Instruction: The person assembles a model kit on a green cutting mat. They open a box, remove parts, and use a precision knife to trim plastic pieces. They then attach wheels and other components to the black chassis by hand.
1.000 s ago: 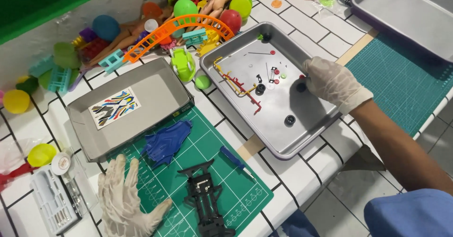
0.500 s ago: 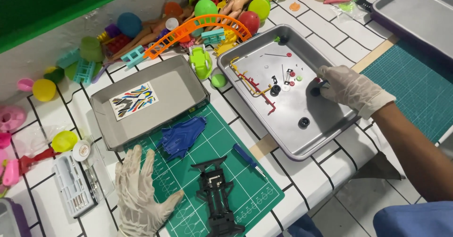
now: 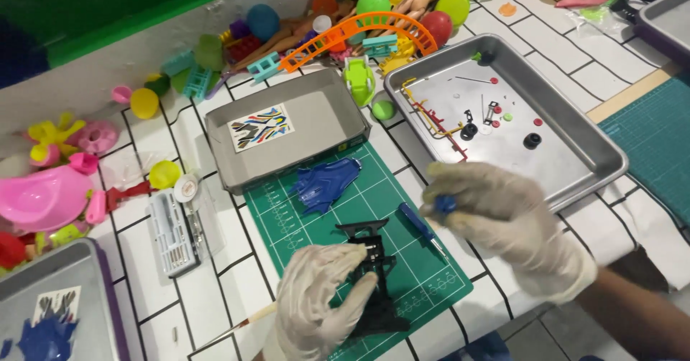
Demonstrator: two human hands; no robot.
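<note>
Now, left hand [image 3: 320,303]: gripping black chassis [image 3: 374,275] on green mat [image 3: 424,275].
Right hand [image 3: 503,217]: pinching small blue part [image 3: 445,204].
Progress: early; blue body shell [image 3: 323,185] unfitted, bits waiting in metal tray [image 3: 575,167].

Right hand [image 3: 503,217] left tray [image 3: 575,127], left hand [image 3: 320,300] grips chassis [image 3: 374,282]

Chassis [image 3: 374,275] on cutting mat [image 3: 287,210]; car body shell [image 3: 325,183] at its 11 o'clock, screwdriver [image 3: 420,226] at 2, metal tray [image 3: 575,153] farther toward 2, cardboard box [image 3: 287,127] at 11.

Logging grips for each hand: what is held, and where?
Left hand grips the black chassis by its left side. Right hand pinches a small blue part at its fingertips.
</note>
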